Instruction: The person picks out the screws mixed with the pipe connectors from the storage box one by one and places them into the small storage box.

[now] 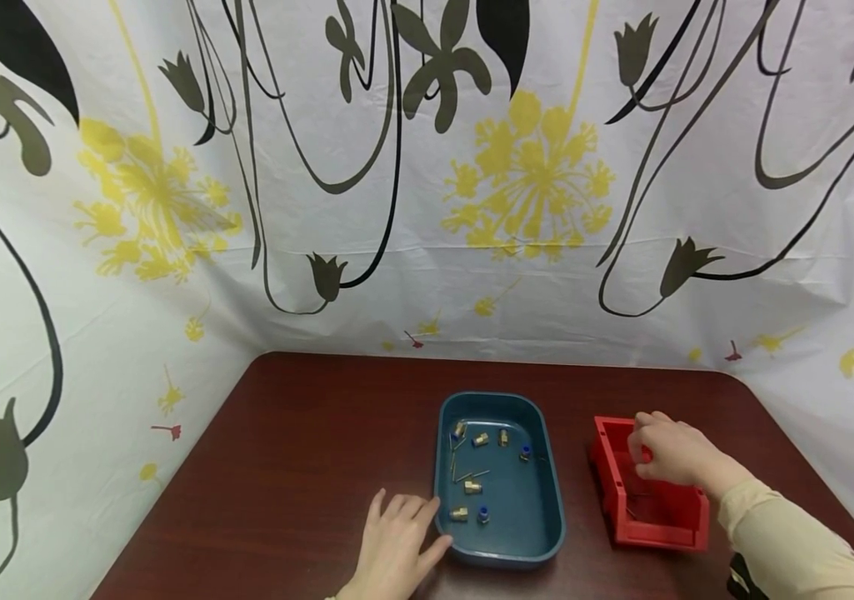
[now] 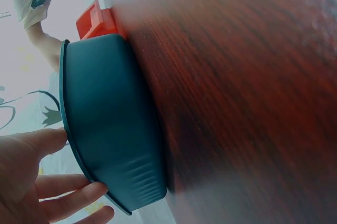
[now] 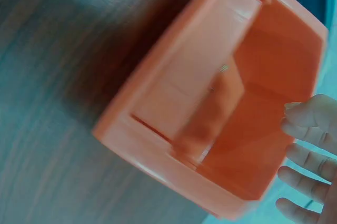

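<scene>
My left hand (image 1: 394,542) is at the near left corner of a blue tray (image 1: 556,525), its fairly straight fingers touching the rim. In the left wrist view, the thumb and fingertips of that hand (image 2: 31,176) meet the tray's edge (image 2: 105,113). Several small brass fittings (image 1: 473,487), some with blue ends (image 1: 483,515), and thin metal pins (image 1: 471,476) lie in the tray. My right hand (image 1: 670,450) hovers over a red bin (image 1: 659,535), fingers loosely bent. Nothing shows between its fingertips in the right wrist view. Small metallic bits (image 3: 224,68) lie inside the bin.
Both containers stand on a dark brown wooden table (image 1: 307,450), the bin to the right of the tray with a narrow gap between. A white cloth (image 1: 397,225) with flower prints hangs behind the table and along its sides.
</scene>
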{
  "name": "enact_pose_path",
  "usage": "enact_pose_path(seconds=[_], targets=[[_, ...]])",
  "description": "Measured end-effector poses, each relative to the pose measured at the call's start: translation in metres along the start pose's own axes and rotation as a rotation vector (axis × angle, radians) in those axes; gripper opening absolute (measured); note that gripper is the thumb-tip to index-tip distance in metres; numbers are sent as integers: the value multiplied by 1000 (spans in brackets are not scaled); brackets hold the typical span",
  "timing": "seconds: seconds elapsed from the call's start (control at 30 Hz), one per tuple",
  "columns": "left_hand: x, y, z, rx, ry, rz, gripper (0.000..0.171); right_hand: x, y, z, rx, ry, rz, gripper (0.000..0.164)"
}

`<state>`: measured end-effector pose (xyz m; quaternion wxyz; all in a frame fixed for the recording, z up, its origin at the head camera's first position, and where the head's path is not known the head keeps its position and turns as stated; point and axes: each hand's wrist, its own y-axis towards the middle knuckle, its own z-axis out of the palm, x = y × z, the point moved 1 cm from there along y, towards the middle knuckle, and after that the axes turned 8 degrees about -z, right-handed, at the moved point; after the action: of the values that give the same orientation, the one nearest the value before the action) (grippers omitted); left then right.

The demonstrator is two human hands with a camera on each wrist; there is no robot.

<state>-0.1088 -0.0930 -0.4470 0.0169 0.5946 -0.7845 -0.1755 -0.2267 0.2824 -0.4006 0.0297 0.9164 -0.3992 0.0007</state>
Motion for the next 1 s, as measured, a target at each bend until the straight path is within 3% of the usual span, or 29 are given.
enact_pose_path(seconds=[0.27,0.53,0.77,1.0], targets=[[2,0,1,-2,2,-4,40,-2,13,-30,-73,-78,-43,24],[2,0,1,3,1,-3,40,15,42,-56,-202,-144,-149,27],[1,1,0,23,1,-15,40,43,70,-74,-211,-167,-210,25],[1,2,1,53,4,-29,41,66,96,-75,-215,-156,-272,24]])
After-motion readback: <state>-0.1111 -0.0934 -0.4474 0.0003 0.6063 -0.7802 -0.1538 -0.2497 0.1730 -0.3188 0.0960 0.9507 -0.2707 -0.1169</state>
